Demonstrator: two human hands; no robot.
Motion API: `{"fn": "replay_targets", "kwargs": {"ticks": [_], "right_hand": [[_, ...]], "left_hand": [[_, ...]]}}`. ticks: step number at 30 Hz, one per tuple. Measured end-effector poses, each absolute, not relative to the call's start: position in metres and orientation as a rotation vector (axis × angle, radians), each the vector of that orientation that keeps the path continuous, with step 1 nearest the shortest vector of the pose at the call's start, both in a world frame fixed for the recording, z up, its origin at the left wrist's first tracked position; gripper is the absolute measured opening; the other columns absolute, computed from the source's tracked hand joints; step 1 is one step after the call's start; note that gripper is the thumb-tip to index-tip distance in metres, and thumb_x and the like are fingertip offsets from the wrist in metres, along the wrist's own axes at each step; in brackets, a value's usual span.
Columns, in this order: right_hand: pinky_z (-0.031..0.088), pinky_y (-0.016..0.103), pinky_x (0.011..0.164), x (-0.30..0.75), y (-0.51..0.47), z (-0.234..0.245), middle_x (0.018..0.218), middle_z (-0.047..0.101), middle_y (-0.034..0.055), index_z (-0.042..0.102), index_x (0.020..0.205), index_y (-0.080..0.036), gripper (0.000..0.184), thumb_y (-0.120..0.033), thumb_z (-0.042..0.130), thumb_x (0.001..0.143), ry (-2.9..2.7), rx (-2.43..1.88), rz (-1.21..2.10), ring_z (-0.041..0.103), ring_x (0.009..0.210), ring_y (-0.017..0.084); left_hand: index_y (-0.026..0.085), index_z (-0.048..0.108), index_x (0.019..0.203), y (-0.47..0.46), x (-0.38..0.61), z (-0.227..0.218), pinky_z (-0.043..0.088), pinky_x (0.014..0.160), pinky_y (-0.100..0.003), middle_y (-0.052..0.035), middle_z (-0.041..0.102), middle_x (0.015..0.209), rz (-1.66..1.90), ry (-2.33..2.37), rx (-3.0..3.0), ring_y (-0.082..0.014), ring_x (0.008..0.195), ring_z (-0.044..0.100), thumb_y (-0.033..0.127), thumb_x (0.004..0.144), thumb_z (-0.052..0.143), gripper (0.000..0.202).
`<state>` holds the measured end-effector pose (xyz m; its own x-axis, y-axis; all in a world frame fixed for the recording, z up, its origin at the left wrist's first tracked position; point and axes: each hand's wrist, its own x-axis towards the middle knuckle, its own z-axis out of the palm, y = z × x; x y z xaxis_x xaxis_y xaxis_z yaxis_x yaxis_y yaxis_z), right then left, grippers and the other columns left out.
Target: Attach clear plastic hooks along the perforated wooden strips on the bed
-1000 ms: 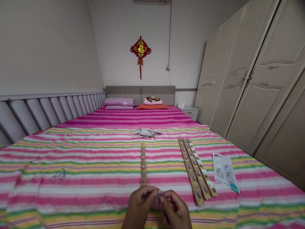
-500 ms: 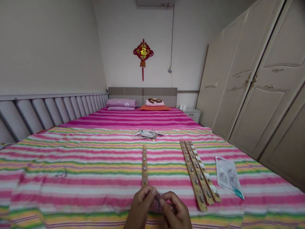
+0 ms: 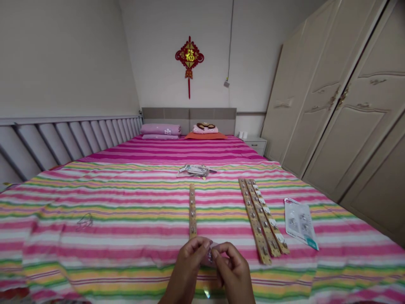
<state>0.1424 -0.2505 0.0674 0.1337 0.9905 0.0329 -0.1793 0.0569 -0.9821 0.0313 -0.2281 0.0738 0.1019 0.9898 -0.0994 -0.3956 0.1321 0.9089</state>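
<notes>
Low in the middle of the head view, my left hand (image 3: 192,262) and my right hand (image 3: 233,267) face each other, fingertips pinched. Between them is a small clear plastic packet (image 3: 207,258) with something shiny and metallic in or on it; its exact kind is too small to tell. Each hand grips one side of it. Just beyond my left hand lies a tan card strip (image 3: 192,211) carrying several silvery rings, its near end hidden behind the fingers.
On the right lie more tan strips (image 3: 255,217), one edged with white tags, and a clear blister pack (image 3: 300,221). Farther back is a pile of plastic packets (image 3: 195,170). A thin tangled cord or wire (image 3: 85,221) lies left on the striped bedsheet (image 3: 126,236).
The camera view has tilted down, so the whole scene sits higher in the picture. Both hands keep their pinch on the packet, with only slight finger movement.
</notes>
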Motion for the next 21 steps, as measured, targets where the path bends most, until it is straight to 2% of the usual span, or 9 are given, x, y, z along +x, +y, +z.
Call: {"fn": "replay_targets", "kwargs": {"ticks": [8,13,21], "right_hand": [[0.020,0.017,0.035,0.138,-0.252,0.064,0.040,0.034,-0.0106,0.057,0.071,-0.019,0.036,-0.054,0.065,0.070,-0.994,-1.083,1.166,0.028,0.035,0.006],[0.016,0.017,0.035,0.133,-0.251,0.059,0.043,0.031,-0.0105,0.057,0.069,-0.019,0.037,-0.054,0.067,0.069,-0.978,-1.073,1.120,0.025,0.037,0.006],[0.013,0.019,0.036,0.133,-0.248,0.047,0.044,0.033,-0.0096,0.059,0.071,-0.019,0.034,-0.052,0.065,0.072,-1.024,-1.102,1.044,0.025,0.038,0.006]], "left_hand": [[0.014,0.068,0.076,-0.229,0.027,0.076,0.045,0.065,-0.026,-0.0023,0.065,0.069,1.219,1.041,0.985,-0.0150,0.067,0.057,0.040,0.065,0.073,0.029],[0.015,0.063,0.070,-0.231,0.026,0.077,0.042,0.061,-0.024,0.0004,0.059,0.063,1.244,1.050,1.040,-0.0132,0.062,0.053,0.043,0.066,0.071,0.030],[0.016,0.056,0.068,-0.231,0.032,0.070,0.039,0.061,-0.023,0.0031,0.052,0.063,1.273,0.996,1.028,-0.0119,0.062,0.048,0.045,0.072,0.065,0.030]]}}
